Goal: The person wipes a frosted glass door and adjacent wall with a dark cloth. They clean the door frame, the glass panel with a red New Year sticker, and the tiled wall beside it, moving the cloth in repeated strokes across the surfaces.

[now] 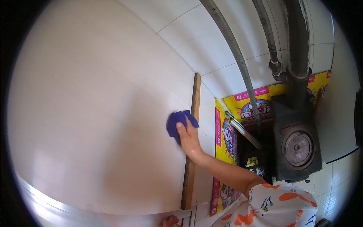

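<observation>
My right hand (189, 139) presses a bunched purple cloth (176, 124) against a large pale panel (93, 93). Its thumb and fingers are spread over the cloth, close to the panel's right side. A narrow wooden strip (187, 181) runs along that side, and the cloth's right edge overlaps it. At the bottom rim, only the curled fingers of my left hand (170, 221) show, near the panel's silvery metal edging (113, 220). What those fingers touch is partly out of the picture.
To the right stands a dark iron stove (296, 170) with a round lid (297, 149) and a thick flue pipe (297, 42). Thinner metal pipes (227, 34) run before the white tiled wall (181, 37). Yellow printed sheets (235, 109) line the corner, where a metal-edged bar (245, 133) leans.
</observation>
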`<state>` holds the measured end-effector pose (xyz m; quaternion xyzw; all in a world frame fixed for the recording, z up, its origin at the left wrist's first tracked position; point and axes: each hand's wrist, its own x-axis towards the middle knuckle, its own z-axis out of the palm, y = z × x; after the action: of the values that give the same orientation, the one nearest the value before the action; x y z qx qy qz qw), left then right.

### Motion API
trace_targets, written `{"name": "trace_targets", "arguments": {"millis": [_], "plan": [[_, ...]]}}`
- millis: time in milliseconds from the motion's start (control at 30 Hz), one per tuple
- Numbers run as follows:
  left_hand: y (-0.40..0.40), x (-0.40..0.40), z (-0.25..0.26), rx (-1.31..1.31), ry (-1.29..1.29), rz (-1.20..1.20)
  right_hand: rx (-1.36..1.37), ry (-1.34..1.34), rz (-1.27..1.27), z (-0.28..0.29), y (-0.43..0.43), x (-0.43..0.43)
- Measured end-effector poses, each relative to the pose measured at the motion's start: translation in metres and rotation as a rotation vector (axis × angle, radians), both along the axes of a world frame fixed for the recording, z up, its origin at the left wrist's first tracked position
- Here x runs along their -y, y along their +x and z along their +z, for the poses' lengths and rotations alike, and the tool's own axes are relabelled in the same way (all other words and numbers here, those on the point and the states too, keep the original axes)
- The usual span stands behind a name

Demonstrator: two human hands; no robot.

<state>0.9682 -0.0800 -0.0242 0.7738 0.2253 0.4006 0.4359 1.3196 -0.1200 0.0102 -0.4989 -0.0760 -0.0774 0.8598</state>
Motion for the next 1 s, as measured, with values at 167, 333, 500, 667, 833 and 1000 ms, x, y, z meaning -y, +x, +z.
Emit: {"name": "trace_targets", "arguments": {"millis": [167,333,500,667,833,1000], "plan": [[0.0,-0.004,-0.003,0.005,0.07,0.013,-0.066,-0.034,-0.244,0.011,0.047,-0.019],[-0.005,-0.012,-0.012,0.016,0.117,0.022,-0.093,0.027,-0.248,0.021,0.175,-0.002],[0.012,-0.003,-0.018,0.0,0.053,0.116,-0.245,-0.09,-0.225,0.012,0.232,0.004],[0.016,0.001,-0.012,0.086,0.01,0.045,-0.262,-0.009,-0.122,0.013,0.222,0.007],[0.026,0.0,-0.014,0.123,-0.045,0.118,-0.368,0.094,0.008,0.007,0.207,0.004],[0.028,0.002,-0.005,0.129,-0.015,0.065,-0.164,-0.081,0.039,0.033,0.022,0.018]]}}
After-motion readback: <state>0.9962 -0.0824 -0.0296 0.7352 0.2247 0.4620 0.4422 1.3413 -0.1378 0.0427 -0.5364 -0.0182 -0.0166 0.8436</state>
